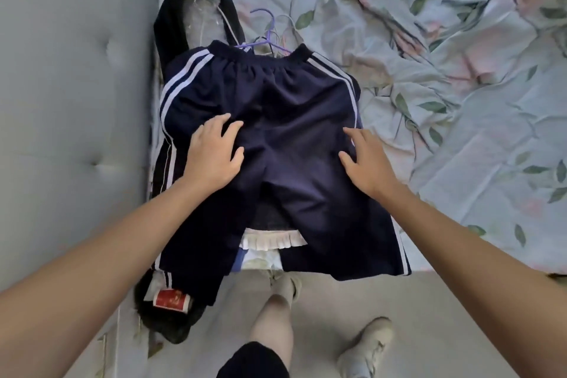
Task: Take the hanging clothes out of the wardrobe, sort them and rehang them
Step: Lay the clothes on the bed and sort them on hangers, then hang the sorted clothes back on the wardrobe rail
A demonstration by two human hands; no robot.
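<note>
Navy track pants point(276, 101) with white side stripes lie spread flat on top of a pile of clothes at the bed's near edge, waistband away from me. My left hand point(214, 153) rests flat on the left thigh of the pants, fingers spread. My right hand point(368, 159) lies flat on the right side, fingers straight. A purple hanger point(267, 36) pokes out from under the waistband. A black garment point(171, 24) in clear plastic lies beneath, running up to the left. A white frilled hem point(270, 239) shows between the pant legs.
A grey padded headboard point(76, 101) stands at the left. The bed's floral sheet point(445, 70) lies crumpled to the right. A red label point(170, 301) hangs off the bed's edge. My legs and pale shoes point(365, 347) stand on the floor below.
</note>
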